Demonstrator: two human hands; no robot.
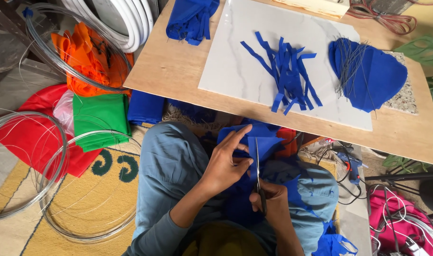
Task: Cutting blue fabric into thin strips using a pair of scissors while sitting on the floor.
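From up here I watch my left hand (226, 163) pinching the edge of a triangular piece of bright blue cloth (264, 144) over my lap, fingers spread flat along it, while my right hand (268, 199) is clenched through the handles of a pair of steel scissors (258, 175) whose blades run up into the cloth, just beside the left thumb. That closeness is my main worry: if the blades close while the thumb sits this near the cut line, I judge it could get nicked, and the limp cloth could fold and give a crooked edge. Taking the white marble-patterned slab (235, 71) on the plywood board as my landmark: on its middle lies a heap of cut blue strips (285, 73), on its right edge a stack of rounded blue pieces (368, 76) with thin grey wires (349, 66) across them, beyond its top left corner a bundle of blue cloth (190, 19). Left of the slab, off the board, sit orange cloth (91, 59), folded green cloth (100, 118), red cloth (27, 132) and loose coils of silver wire (60, 189) on a yellow rug. Below its right corner a blue glue gun (349, 163) trails cables near my knee, which I think could snag a reaching arm.
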